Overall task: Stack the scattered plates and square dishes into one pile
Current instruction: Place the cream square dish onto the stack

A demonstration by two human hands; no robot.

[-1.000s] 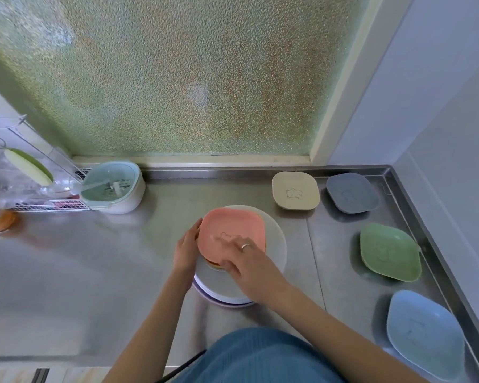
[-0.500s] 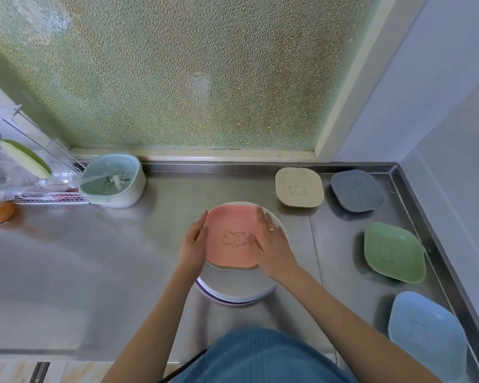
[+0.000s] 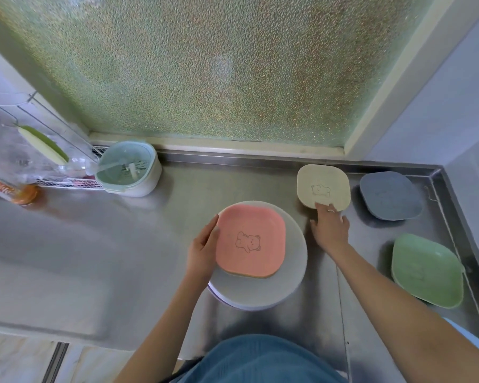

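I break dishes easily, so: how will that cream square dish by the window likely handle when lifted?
The cream square dish looks matte and thin like moulded plastic, so probably light, stiff and not very fragile. Its raised rim, where the right hand reaches, should give grip. On the smooth steel counter it may slide if pushed.

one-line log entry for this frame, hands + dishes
left hand: steadying pink dish on pile | right hand: fingertips on beige dish, not lifted | unstacked: beige, grey, green

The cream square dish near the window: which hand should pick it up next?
The right hand: its fingertips already touch the cream square dish. The left hand rests against the pink square dish on the pile.
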